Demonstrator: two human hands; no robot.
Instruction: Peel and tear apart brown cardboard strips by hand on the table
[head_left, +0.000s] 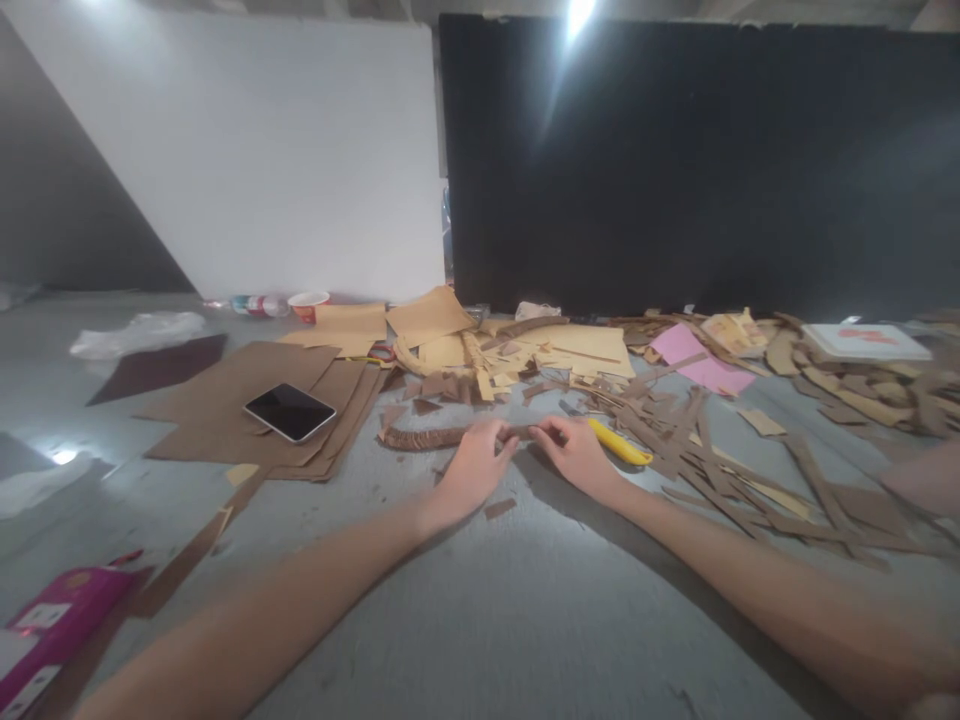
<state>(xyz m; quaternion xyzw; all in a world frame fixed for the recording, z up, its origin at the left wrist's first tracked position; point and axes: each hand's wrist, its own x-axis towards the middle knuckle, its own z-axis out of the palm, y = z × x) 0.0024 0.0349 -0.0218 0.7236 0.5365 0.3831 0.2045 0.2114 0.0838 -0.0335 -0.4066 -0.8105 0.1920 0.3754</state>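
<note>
Between my two hands runs a narrow brown paper strip (427, 438), its left part pleated or fringed and curving along the table. My left hand (480, 455) pinches it near the middle with thumb and fingers. Close beside, my right hand (574, 450) pinches the strip's right end. Just behind my right hand lies a yellow-handled cutter (619, 443), its front part partly hidden. A small brown scrap (500, 509) rests on the table (450, 610) below my hands.
Left, a phone (291, 412) lies on stacked brown sheets (217, 400). A magenta packet (64, 625) sits at the near left. Paper cuttings (720, 480) spread right, near pink paper (703, 360) and a white box (866, 341). Tan sheets (431, 315) and a cup (307, 305) stand behind.
</note>
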